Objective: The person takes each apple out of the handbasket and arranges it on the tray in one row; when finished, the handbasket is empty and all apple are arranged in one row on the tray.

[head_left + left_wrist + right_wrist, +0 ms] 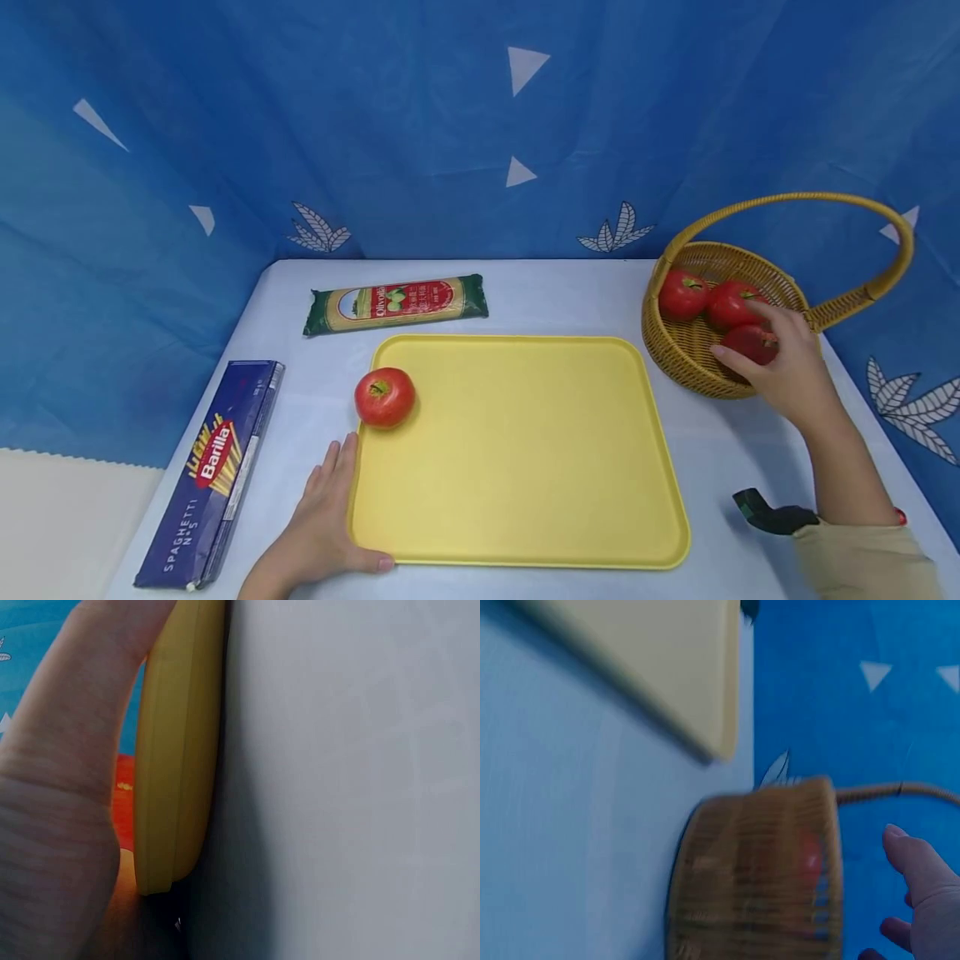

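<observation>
My left hand (318, 521) rests against the left rim of a yellow tray (517, 450), fingers extended along its side and thumb at its front left corner. In the left wrist view the thumb (67, 750) lies along the tray's edge (180, 750). One red apple (385, 397) sits on the tray's upper left corner. My right hand (795, 367) reaches over a wicker basket (675, 358), thumb and fingers spread around the nearest of three red apples (752, 342). In the right wrist view the hand (934, 900) shows with parted fingers above the basket's rim.
A blue spaghetti box (213, 475) lies left of the tray. Behind the tray lies a green-ended pasta packet (397, 304). The basket's tall handle (795, 197) arches behind my right hand. A blue cloth (420, 125) hangs along the table's back.
</observation>
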A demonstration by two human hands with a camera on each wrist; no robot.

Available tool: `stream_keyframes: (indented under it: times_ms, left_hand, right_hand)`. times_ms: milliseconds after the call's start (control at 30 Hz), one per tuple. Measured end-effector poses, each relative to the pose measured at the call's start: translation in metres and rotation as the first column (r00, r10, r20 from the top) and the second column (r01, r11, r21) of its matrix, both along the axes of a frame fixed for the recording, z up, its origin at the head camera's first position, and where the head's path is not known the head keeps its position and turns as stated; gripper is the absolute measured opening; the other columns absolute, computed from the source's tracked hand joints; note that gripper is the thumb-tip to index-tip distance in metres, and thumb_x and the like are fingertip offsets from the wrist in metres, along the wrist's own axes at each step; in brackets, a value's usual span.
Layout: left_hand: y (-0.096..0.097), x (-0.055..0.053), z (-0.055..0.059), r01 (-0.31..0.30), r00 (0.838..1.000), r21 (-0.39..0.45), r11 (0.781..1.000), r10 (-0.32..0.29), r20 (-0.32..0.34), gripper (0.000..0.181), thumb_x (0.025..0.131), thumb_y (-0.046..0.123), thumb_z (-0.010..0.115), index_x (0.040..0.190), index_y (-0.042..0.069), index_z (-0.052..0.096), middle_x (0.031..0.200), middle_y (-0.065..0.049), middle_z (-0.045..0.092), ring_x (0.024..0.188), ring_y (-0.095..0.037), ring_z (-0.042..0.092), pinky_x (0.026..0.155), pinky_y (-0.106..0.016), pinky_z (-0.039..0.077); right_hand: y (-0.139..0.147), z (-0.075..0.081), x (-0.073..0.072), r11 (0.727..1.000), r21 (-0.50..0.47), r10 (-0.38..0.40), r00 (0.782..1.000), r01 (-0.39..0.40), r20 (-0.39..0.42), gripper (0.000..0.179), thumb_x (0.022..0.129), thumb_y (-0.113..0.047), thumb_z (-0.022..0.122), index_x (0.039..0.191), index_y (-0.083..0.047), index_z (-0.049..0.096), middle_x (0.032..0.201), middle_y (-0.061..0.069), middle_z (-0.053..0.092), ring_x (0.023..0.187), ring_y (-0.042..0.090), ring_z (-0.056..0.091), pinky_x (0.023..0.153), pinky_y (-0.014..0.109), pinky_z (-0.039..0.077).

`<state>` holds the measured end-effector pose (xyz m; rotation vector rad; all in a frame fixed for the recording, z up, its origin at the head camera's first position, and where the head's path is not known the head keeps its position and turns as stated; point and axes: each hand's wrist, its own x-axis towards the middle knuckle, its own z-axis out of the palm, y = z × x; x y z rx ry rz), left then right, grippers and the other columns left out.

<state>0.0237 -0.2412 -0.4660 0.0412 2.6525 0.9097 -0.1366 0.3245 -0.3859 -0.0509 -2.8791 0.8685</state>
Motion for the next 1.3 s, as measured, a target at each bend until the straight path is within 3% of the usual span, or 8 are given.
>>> stream_keyframes:
  times_ms: [167,300,500,700,933,1067,1167,1300]
  left_hand:
    - [0.0,-0.001,0.0,0.001,1.0,-0.013,1.0,-0.001,0.007,0.163,0.041,0.075,0.086,0.16,0.015,-0.007,0.167,-0.019,0.0,0.153,-0.043,-0.005,0.124,-0.057,-0.005]
    - [0.001,-0.001,0.001,0.001,1.0,-0.023,1.0,0.0,0.015,0.162,0.041,0.075,0.086,0.16,0.016,-0.007,0.167,-0.019,0.001,0.153,-0.043,-0.005,0.122,-0.063,0.0]
    - [0.001,-0.001,0.001,-0.002,1.0,-0.014,1.0,0.002,0.009,0.163,0.041,0.075,0.086,0.16,0.016,-0.007,0.167,-0.019,0.001,0.153,-0.043,-0.005,0.123,-0.061,-0.002]
    - [0.0,-0.001,0.0,-0.002,1.0,-0.015,1.0,0.002,0.013,0.163,0.041,0.076,0.085,0.16,0.016,-0.008,0.168,-0.019,-0.001,0.153,-0.043,-0.006,0.124,-0.057,-0.006]
    - [0.0,-0.001,0.0,-0.003,1.0,-0.021,1.0,0.003,0.024,0.163,0.04,0.076,0.085,0.16,0.016,-0.008,0.168,-0.017,-0.001,0.153,-0.042,-0.007,0.124,-0.058,-0.004]
    - [0.0,-0.001,-0.001,-0.001,1.0,-0.024,1.0,0.001,0.013,0.163,0.04,0.076,0.085,0.16,0.016,-0.007,0.168,-0.017,0.0,0.153,-0.042,-0.006,0.124,-0.059,-0.002]
    - [0.001,0.0,-0.002,-0.002,1.0,-0.021,1.0,0.001,-0.008,0.164,0.04,0.077,0.085,0.16,0.016,-0.007,0.168,-0.017,0.0,0.153,-0.043,-0.005,0.125,-0.052,-0.008]
    - [0.001,0.002,-0.002,0.003,0.999,-0.025,1.0,-0.004,-0.04,0.163,0.04,0.078,0.084,0.16,0.015,-0.007,0.168,-0.017,0.001,0.154,-0.042,-0.004,0.122,-0.03,-0.019]
  right_hand:
    - [0.025,-0.01,-0.003,0.997,0.028,-0.073,0.993,0.07,0.091,0.094,0.088,-0.044,0.073,0.158,-0.01,0.021,0.156,0.032,0.02,0.144,0.055,0.014,0.088,0.079,0.039]
    - [0.036,-0.016,-0.006,0.994,0.066,-0.092,0.986,0.084,0.139,0.097,0.087,-0.045,0.073,0.158,-0.007,0.019,0.157,0.034,0.014,0.145,0.057,0.008,0.087,0.08,0.038]
    - [0.043,-0.02,-0.011,0.994,0.092,-0.076,0.98,0.06,0.182,0.1,0.085,-0.046,0.075,0.157,-0.003,0.02,0.154,0.037,0.015,0.141,0.061,0.011,0.086,0.08,0.038]
    - [0.045,-0.018,-0.018,0.989,0.145,-0.034,0.978,0.004,0.208,0.108,0.08,-0.052,0.078,0.156,-0.001,0.021,0.145,0.041,0.025,0.131,0.061,0.022,0.088,0.079,0.039]
    - [0.045,-0.016,-0.023,0.986,0.164,-0.037,0.953,-0.013,0.301,0.115,0.074,-0.038,0.086,0.155,0.004,0.016,0.141,0.043,0.029,0.123,0.062,0.028,0.088,0.077,0.042]
    - [0.044,-0.016,-0.024,0.985,0.169,-0.028,0.949,-0.027,0.315,0.113,0.072,-0.032,0.088,0.153,0.006,0.018,0.138,0.043,0.032,0.121,0.062,0.029,0.087,0.077,0.042]
    - [0.044,-0.017,-0.026,0.982,0.183,-0.013,0.951,-0.046,0.31,0.112,0.071,-0.03,0.089,0.152,0.007,0.02,0.137,0.043,0.034,0.119,0.063,0.03,0.087,0.077,0.042]
    - [0.043,-0.017,-0.027,0.98,0.192,-0.019,0.949,-0.044,0.315,0.114,0.07,-0.032,0.089,0.152,0.007,0.021,0.137,0.043,0.033,0.119,0.063,0.03,0.087,0.077,0.042]
